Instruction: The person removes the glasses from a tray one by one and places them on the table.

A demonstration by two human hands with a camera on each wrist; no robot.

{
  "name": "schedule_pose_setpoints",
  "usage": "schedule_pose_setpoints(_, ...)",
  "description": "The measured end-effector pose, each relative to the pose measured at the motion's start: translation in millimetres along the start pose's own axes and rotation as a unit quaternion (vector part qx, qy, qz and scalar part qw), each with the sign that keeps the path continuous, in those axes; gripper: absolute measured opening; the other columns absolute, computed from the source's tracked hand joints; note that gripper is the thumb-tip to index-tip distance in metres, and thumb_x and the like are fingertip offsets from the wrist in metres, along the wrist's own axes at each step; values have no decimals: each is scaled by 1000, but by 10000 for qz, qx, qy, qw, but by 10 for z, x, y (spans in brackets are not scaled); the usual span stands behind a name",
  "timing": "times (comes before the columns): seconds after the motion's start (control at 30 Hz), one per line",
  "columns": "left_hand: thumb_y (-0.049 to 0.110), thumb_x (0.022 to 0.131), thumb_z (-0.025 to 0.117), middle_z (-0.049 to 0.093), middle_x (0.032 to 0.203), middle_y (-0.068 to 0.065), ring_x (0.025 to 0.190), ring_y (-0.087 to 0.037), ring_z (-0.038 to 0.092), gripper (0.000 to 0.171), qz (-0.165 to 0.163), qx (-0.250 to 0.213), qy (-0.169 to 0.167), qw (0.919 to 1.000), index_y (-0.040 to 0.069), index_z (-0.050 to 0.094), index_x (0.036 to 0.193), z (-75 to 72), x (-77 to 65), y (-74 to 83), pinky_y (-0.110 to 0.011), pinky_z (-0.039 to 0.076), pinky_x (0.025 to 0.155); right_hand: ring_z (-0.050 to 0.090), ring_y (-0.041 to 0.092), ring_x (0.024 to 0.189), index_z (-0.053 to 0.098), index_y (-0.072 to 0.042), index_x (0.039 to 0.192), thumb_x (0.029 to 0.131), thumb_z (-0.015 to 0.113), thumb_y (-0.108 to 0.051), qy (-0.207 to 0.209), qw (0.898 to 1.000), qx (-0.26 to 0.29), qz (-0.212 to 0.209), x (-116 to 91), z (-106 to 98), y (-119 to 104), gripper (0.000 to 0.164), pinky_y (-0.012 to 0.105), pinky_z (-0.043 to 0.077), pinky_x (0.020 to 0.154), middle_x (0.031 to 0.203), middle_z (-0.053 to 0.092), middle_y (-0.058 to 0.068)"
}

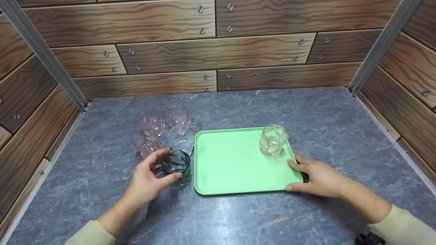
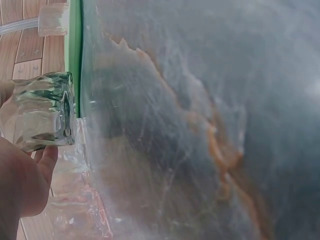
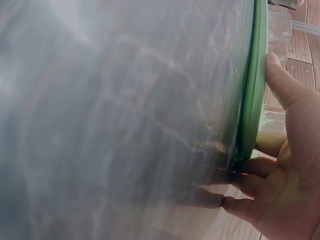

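Observation:
My left hand (image 1: 146,177) holds a dark, smoky-green glass tumbler (image 1: 176,165) between thumb and fingers, just left of a light green tray (image 1: 235,163). In the left wrist view the same tumbler (image 2: 45,112) shows thick faceted walls, with fingers around it. At the tray's front right corner, my right hand (image 1: 318,177) grips the edge, thumb at the front and index finger over the right rim. The right wrist view shows its other fingers (image 3: 250,185) low beside the tray. A clear tumbler (image 1: 273,140) stands on the tray's right side, toward the back.
Several pinkish glass tumblers (image 1: 146,141) cluster left of the tray, behind my left hand. A clear bluish tumbler (image 1: 181,139) stands among them, close to the tray's left edge. Wood-patterned panels (image 1: 218,51) enclose the grey marbled table (image 1: 238,217) at the back and sides.

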State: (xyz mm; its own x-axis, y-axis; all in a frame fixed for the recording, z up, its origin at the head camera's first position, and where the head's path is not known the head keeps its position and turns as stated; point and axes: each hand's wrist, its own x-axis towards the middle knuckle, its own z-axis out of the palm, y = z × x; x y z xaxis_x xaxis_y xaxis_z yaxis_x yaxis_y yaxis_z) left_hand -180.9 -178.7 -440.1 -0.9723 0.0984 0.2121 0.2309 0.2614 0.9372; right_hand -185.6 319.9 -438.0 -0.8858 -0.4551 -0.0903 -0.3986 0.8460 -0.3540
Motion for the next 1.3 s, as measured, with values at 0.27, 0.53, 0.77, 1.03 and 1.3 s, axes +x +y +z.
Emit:
schedule_pose_setpoints(0.27, 4, 77, 95, 71, 124, -16, 115, -31, 69, 73, -79, -19, 43, 10000, 2, 61, 141, 12, 8, -47, -35, 57, 102, 41, 56, 143, 49, 2, 155, 90, 65, -77, -21, 10000, 20, 13, 0, -2, 1, 104, 69, 38, 114, 162, 34, 35)
schedule_pose_setpoints(0.53, 4, 77, 95, 71, 123, -15, 115, -30, 69, 73, -75, -46, 53, 9999, 0, 61, 142, 24, 19, -73, -35, 57, 103, 41, 56, 143, 49, 2, 155, 90, 66, -76, -11, 10000, 16, -10, -3, 0, 4, 102, 68, 39, 114, 161, 34, 36)
schedule_pose_setpoints(0.77, 3, 78, 94, 70, 126, -16, 117, -30, 68, 73, -83, -45, 57, 9999, -1, 59, 143, 33, 17, -89, -34, 56, 103, 42, 55, 143, 49, 2, 154, 90, 67, -76, 29, 10000, 62, -4, -11, 11, 11, 103, 67, 38, 115, 161, 35, 35)
schedule_pose_setpoints(1.03, 1, 78, 93, 70, 126, -18, 116, -32, 68, 74, -92, -202, 33, 9997, -3, 58, 143, 38, 15, -95, -34, 57, 102, 42, 56, 143, 50, 2, 154, 90, 67, -76, 19, 10000, 75, -25, -3, 10, 14, 103, 68, 38, 115, 161, 35, 36)
schedule_pose_setpoints(1.3, -1, 78, 93, 70, 128, -18, 118, -33, 68, 75, -117, -229, 36, 9997, -3, 58, 144, 32, 17, -94, -33, 57, 102, 42, 56, 143, 49, 3, 154, 90, 67, -76, 0, 10000, 74, -39, -1, 5, 14, 103, 67, 38, 115, 161, 35, 36)
